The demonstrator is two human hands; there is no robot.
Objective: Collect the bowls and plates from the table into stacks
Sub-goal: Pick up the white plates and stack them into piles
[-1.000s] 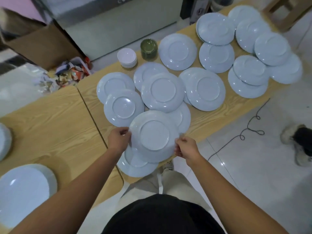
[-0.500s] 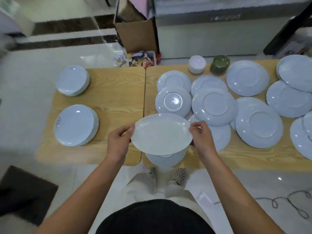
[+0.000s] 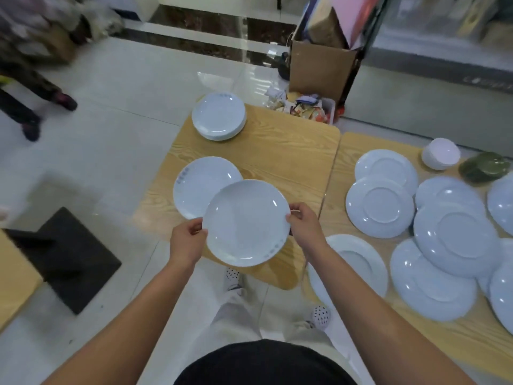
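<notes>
Head view: both hands grip one plate (image 3: 245, 222), and they are set apart by its full width. The left hand (image 3: 186, 243) pinches the rim at nine o'clock and the right hand (image 3: 305, 227) pinches it at three o'clock, thumbs on top and fingers curled beneath. The plate is round, glossy and pale bluish-white. It faces up, with a shallow well, a plain rim and a short run of small blue marks on the rim near four o'clock. It hangs over the near part of the left bench (image 3: 277, 157).

At ten o'clock from it, and partly covered by it in view, lies a near stack (image 3: 200, 187) of like plates, face up, with the same blue marks on its left rim. Whether the held plate touches that stack cannot be told. At twelve o'clock, at the far edge of the same bench, sits a far stack (image 3: 219, 116), also face up.

At three o'clock the right bench (image 3: 341, 168) butts against the left one. It carries many overturned plates (image 3: 379, 207) with their foot rings up, overlapping one another. At two o'clock, by its far edge, stand white bowls (image 3: 441, 154), nested, beside a green bowl (image 3: 484, 166).

Beyond the benches at one o'clock are a cardboard box (image 3: 319, 68) and a bin of wrappers (image 3: 305, 107).
</notes>
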